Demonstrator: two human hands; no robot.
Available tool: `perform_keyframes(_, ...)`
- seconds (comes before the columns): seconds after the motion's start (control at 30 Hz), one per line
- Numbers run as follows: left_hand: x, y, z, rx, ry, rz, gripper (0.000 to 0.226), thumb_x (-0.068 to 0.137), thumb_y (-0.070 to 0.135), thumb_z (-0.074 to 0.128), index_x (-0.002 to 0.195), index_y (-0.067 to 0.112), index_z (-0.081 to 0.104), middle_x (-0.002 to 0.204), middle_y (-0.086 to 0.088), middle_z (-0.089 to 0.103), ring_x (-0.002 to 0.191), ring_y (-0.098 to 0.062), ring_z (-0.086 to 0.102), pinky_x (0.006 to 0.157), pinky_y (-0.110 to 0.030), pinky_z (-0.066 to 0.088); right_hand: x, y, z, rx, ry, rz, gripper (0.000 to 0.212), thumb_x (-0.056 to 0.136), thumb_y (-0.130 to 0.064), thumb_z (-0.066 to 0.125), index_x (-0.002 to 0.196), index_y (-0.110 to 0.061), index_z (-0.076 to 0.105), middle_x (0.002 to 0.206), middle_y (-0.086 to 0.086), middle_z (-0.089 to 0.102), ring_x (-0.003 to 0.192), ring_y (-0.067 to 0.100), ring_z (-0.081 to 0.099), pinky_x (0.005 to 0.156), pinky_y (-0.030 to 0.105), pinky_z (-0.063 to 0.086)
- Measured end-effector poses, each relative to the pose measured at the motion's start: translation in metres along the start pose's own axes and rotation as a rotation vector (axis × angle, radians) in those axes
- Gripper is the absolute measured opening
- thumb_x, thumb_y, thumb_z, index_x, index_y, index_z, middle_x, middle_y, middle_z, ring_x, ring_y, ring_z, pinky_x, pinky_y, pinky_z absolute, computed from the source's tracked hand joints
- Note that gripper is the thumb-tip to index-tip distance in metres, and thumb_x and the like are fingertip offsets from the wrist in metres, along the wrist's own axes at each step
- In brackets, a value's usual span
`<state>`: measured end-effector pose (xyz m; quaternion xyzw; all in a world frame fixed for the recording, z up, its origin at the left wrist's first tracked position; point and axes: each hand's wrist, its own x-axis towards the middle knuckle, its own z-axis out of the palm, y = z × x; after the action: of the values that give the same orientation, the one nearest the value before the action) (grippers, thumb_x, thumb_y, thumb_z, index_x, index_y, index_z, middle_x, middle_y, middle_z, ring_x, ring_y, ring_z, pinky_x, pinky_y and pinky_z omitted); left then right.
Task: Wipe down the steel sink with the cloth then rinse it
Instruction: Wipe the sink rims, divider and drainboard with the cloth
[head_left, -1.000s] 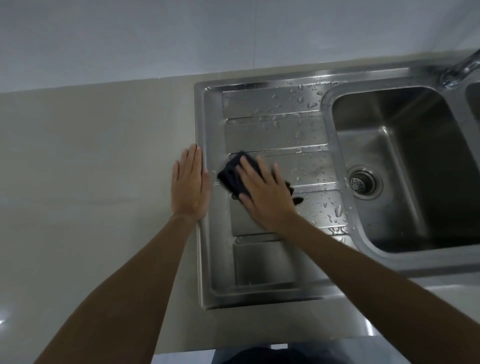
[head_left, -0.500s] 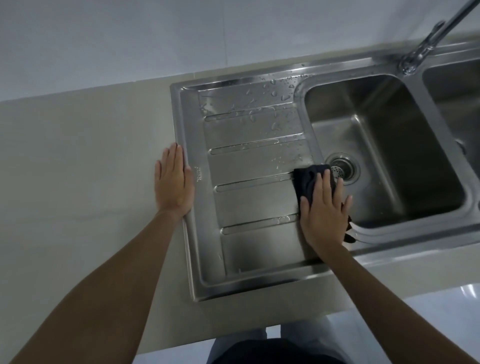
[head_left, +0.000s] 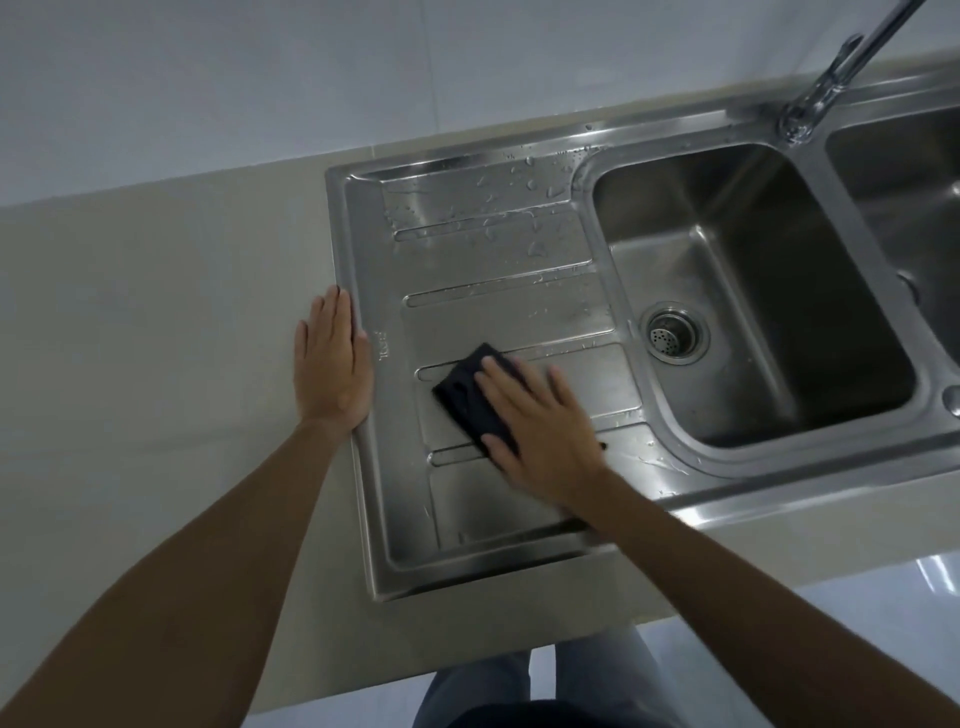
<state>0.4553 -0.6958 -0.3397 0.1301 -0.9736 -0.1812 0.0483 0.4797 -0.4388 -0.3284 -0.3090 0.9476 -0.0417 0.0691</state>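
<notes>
Right hand (head_left: 543, 436) and dark folded cloth (head_left: 465, 402) back from basin edge to mid drainboard since half second ago. Cloth flat on ribbed drainboard of stainless steel sink (head_left: 375, 519), centre frame. Right fingers (head_left: 501, 384) straight, spread, pressing cloth's right part; its left corner juts past fingertips. Left hand (head_left: 332, 364) flat, fingers released, on beige worktop (head_left: 156, 322), touching sink's left rim. Open drainboard above and below cloth; droplets at upper end. Deep basin (head_left: 753, 291) right, chrome tap (head_left: 831, 78) upper right.
</notes>
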Motion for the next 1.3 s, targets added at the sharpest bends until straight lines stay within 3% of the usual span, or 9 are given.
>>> perform_keyframes(0.17,0.002,0.001,0.0,-0.004,0.012,-0.001,0.051,0.101,0.019,0.027,0.15,0.008,0.019,0.159,-0.005,0.017,0.147,-0.018,0.009,0.12,-0.035,0.001,-0.011,0.08,-0.011,0.007,0.056,0.407,0.069,0.089,-0.052,0.021,0.148,-0.016,0.02,0.157,0.003,0.017,0.143,0.027,0.015,0.113,0.051,0.013)
perform_keyframes(0.3,0.001,0.001,-0.001,-0.009,0.02,-0.008,0.051,0.101,0.02,0.028,0.15,0.009,0.02,0.159,-0.004,0.018,0.147,-0.018,0.01,0.121,-0.036,0.003,-0.026,0.073,-0.006,0.094,0.049,0.669,0.074,0.089,-0.054,0.01,0.149,-0.011,0.012,0.158,0.007,0.011,0.145,0.028,0.004,0.115,0.052,0.01)
perform_keyframes(0.5,0.003,0.003,0.001,-0.048,0.058,-0.02,0.051,0.098,0.019,0.033,0.148,0.009,0.028,0.156,-0.005,0.026,0.145,-0.019,0.017,0.12,-0.036,0.007,-0.025,0.034,-0.003,-0.01,0.053,0.389,0.066,0.092,-0.048,0.021,0.148,-0.013,0.019,0.157,0.008,0.013,0.145,0.028,0.006,0.115,0.049,0.009)
perform_keyframes(0.6,0.001,0.002,0.0,-0.04,0.055,-0.018,0.055,0.096,0.026,0.026,0.148,0.009,0.027,0.156,-0.004,0.026,0.146,-0.018,0.017,0.12,-0.035,0.006,0.005,0.002,-0.002,0.008,0.03,0.164,0.064,0.092,-0.047,0.023,0.148,-0.015,0.021,0.156,0.008,0.017,0.144,0.029,0.011,0.113,0.051,0.013)
perform_keyframes(0.7,0.001,0.001,-0.001,-0.04,0.042,-0.009,0.058,0.095,0.03,0.021,0.149,0.01,0.023,0.157,-0.003,0.022,0.147,-0.016,0.012,0.12,-0.034,0.003,0.054,-0.025,0.001,0.019,-0.01,0.08,0.062,0.092,-0.046,0.022,0.147,-0.016,0.022,0.156,0.008,0.02,0.143,0.03,0.017,0.113,0.054,0.019)
perform_keyframes(0.8,0.001,0.0,0.001,-0.038,0.038,-0.003,0.057,0.097,0.03,0.02,0.15,0.01,0.02,0.158,-0.002,0.019,0.147,-0.015,0.009,0.121,-0.036,0.003,0.106,-0.029,-0.005,0.047,-0.021,0.084,0.061,0.093,-0.045,0.022,0.147,-0.016,0.024,0.157,0.006,0.017,0.143,0.029,0.014,0.113,0.054,0.017)
perform_keyframes(0.93,0.002,-0.001,0.002,-0.053,0.04,-0.005,0.056,0.097,0.029,0.023,0.15,0.011,0.021,0.158,-0.001,0.02,0.147,-0.014,0.01,0.121,-0.035,0.003,0.15,0.011,-0.017,0.023,-0.022,0.092,0.062,0.096,-0.046,0.025,0.149,-0.018,0.012,0.159,0.001,0.0,0.145,0.026,-0.002,0.114,0.054,0.006)
perform_keyframes(1.13,0.004,-0.001,0.004,-0.068,0.05,-0.004,0.052,0.099,0.022,0.029,0.15,0.011,0.023,0.158,0.0,0.021,0.146,-0.013,0.011,0.121,-0.034,0.003,0.152,0.106,-0.027,0.081,0.061,0.384,0.062,0.096,-0.043,0.028,0.15,-0.018,0.01,0.159,0.001,0.0,0.144,0.028,0.001,0.113,0.054,0.007)
perform_keyframes(1.3,0.001,0.0,0.003,-0.066,0.051,-0.018,0.051,0.101,0.02,0.03,0.15,0.011,0.023,0.158,0.0,0.022,0.147,-0.013,0.01,0.121,-0.036,0.005,0.096,0.116,-0.018,0.147,0.084,0.587,0.063,0.096,-0.044,0.021,0.149,-0.012,0.009,0.158,0.007,0.003,0.144,0.03,0.002,0.114,0.054,0.007)
